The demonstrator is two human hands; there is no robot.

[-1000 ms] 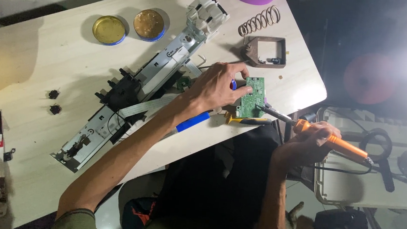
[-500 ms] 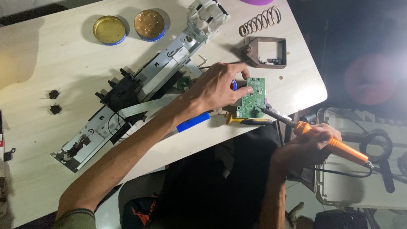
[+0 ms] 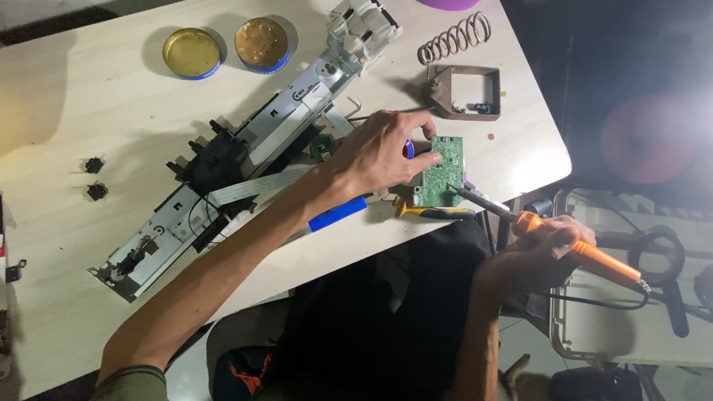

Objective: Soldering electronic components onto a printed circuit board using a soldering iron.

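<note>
Left hand [image 3: 383,151] still clamped on board [image 3: 441,172] at table [image 3: 77,113] edge. Right hand [image 3: 539,249] keeps grip on iron [image 3: 578,251]; tip unmoved, touching board's lower right corner.

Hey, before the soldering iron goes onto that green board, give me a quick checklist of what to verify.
1. Left hand steadies the green circuit board: ok.
2. Right hand grips the soldering iron by its orange handle: ok.
3. Tip at the board's lower right edge: ok.
4. Tip touching a joint: cannot tell.
5. Left fingers clear of the tip: ok.
6. Iron's cord free of snags: cannot tell.
</note>
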